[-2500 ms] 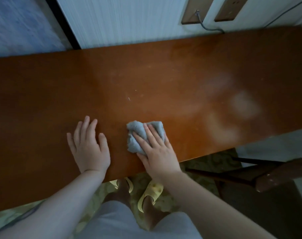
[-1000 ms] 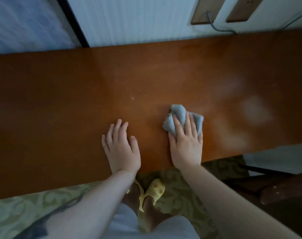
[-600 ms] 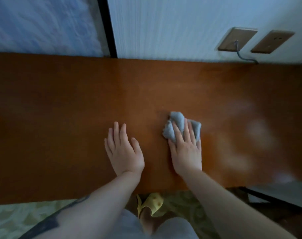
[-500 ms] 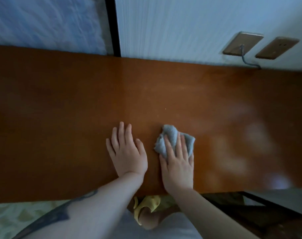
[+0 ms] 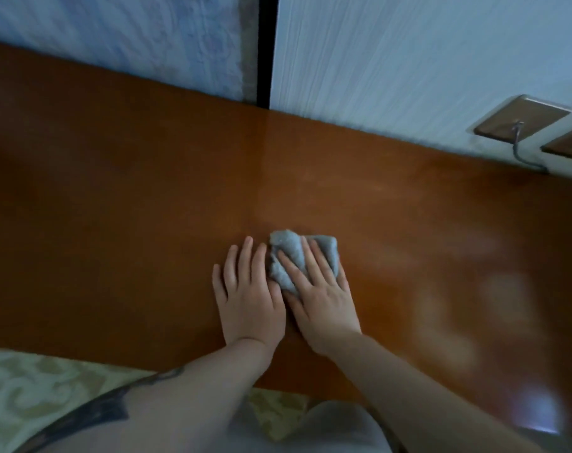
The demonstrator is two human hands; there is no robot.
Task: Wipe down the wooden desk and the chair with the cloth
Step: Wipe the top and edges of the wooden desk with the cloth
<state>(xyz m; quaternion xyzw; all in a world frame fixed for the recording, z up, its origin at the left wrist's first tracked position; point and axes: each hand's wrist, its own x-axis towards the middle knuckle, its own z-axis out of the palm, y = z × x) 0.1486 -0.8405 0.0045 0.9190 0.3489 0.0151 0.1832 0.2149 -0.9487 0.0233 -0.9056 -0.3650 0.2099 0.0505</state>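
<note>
I'm mid-wipe on the wooden desk [image 5: 114, 197], right hand [image 5: 317, 295] pressing the bunched cloth [image 5: 294, 253] flat-fingered beside my flat, empty left hand [image 5: 248, 299]; next I'd sweep toward unwiped areas.

The cloth [image 5: 289, 256] is a small grey rag, crumpled into a loose wad, lying on the table [image 5: 114, 223] near its front edge and roughly mid-width. The table is glossy reddish-brown wood, its back edge against the wall. Pale hazy smears mark the surface to the right of the cloth.
</note>
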